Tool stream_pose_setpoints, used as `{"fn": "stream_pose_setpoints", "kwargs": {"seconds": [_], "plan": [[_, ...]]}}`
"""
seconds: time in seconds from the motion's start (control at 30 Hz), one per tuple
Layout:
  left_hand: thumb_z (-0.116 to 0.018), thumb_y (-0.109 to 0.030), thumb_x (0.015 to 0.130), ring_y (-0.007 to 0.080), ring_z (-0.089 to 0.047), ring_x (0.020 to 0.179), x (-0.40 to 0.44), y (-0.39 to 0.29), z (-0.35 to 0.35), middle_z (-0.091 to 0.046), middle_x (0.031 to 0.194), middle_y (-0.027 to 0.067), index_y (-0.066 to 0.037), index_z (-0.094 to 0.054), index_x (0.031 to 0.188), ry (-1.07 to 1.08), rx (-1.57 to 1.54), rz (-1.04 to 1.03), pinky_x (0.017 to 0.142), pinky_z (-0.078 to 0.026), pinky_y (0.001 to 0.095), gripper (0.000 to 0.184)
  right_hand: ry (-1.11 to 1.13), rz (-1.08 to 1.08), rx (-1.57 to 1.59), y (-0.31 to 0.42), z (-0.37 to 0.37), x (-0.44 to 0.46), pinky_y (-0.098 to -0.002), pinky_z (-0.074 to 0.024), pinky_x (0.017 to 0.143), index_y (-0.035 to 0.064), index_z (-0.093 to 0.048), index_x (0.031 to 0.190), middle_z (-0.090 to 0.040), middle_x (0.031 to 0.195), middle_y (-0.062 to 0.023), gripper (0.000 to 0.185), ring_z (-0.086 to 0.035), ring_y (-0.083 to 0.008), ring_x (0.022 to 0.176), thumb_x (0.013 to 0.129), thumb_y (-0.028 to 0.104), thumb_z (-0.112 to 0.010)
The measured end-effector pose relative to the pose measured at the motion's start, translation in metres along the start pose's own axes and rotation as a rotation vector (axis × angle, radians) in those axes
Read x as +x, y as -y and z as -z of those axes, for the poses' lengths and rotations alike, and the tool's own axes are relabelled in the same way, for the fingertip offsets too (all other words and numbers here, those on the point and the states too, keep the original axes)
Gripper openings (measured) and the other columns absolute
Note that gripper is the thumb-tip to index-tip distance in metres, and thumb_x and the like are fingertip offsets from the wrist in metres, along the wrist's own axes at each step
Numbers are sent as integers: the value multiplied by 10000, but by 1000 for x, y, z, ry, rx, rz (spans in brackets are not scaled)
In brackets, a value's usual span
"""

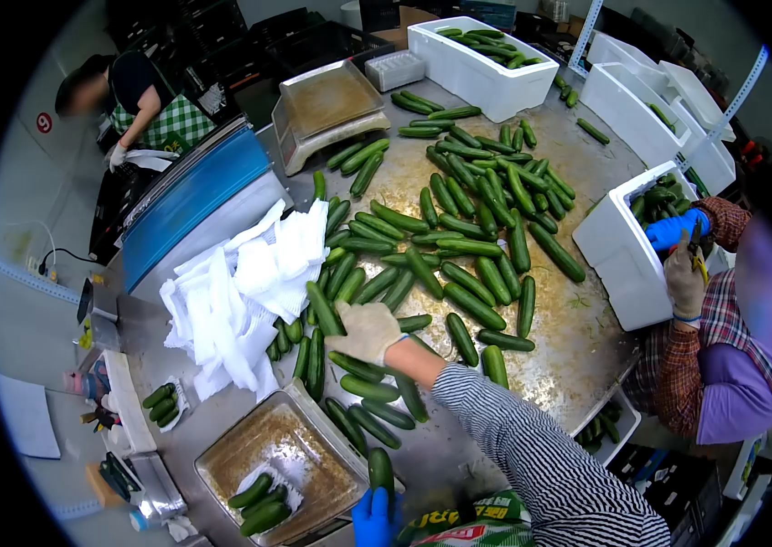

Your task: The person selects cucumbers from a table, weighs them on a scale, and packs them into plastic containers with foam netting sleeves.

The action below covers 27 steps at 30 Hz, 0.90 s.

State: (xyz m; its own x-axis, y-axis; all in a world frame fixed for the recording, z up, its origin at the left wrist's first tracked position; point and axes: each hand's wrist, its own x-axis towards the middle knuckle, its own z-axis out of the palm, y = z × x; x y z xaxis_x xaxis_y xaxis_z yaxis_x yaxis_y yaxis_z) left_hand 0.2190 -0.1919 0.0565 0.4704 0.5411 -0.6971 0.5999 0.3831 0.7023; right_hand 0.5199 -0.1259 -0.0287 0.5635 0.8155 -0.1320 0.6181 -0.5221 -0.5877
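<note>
My left hand [372, 521], in a blue glove at the bottom edge, is closed around an upright cucumber [380, 469]. It is beside a scale with a stained metal pan [313, 447], where a white foam-net tray [290, 483] bears several cucumbers [264, 516]. My right hand [366, 334], in a beige glove, reaches across from the right with its fingers closed at the lower end of another cucumber [323, 308]; the fingertips are partly hidden. Loose cucumbers [470, 246] lie around it. White foam nets [253, 273] are heaped to its left.
A second scale [326, 105] stands at the back beside a white foam box [486, 68] of cucumbers. At right, a co-worker [723, 346] reaches into another foam box [618, 246]. A person in a checked apron [162, 123] stands back left, beyond blue sheets [199, 196].
</note>
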Motion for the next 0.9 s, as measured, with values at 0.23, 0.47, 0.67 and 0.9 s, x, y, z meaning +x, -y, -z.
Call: {"fn": "stream_pose_setpoints", "kwargs": {"seconds": [0.23, 0.47, 0.67, 0.9], "plan": [[-495, -325, 1019, 90, -356, 484, -1, -13, 5, -422, 579, -28, -125, -495, 700, -32, -54, -36, 451, -278, 270, 377, -96, -104, 593, -28, 7, 11, -355, -431, 1048, -62, -568, 1267, -615, 1240, -269, 484, -593, -368, 1168, 846, 158, -474], [-480, -322, 1027, 79, -362, 435, 13, 8, 13, -421, 539, -31, -136, -480, 682, -36, -198, 76, 404, -257, 256, 391, -20, 114, 359, -11, 40, -2, -392, -506, 910, -46, -619, 1161, -656, 1080, -254, 504, -646, -360, 988, 869, 362, -584], [-454, -274, 1033, 117, -351, 498, 10, -13, -6, -413, 584, -2, -91, -484, 677, -32, -140, 33, 475, -282, 311, 401, -32, 320, -559, 41, -57, -35, -333, -497, 692, 17, -529, 1260, -588, 986, -139, 483, -649, -238, 855, 817, 193, -605], [-468, -288, 1036, 123, -369, 524, 31, 43, 20, -413, 600, 3, -98, -486, 671, -119, 172, -190, 492, -291, 335, 412, -12, 132, 29, 4, -3, -34, -429, -554, 675, 3, -537, 1171, -612, 992, -203, 308, -659, -365, 801, 930, 193, -519]]}}
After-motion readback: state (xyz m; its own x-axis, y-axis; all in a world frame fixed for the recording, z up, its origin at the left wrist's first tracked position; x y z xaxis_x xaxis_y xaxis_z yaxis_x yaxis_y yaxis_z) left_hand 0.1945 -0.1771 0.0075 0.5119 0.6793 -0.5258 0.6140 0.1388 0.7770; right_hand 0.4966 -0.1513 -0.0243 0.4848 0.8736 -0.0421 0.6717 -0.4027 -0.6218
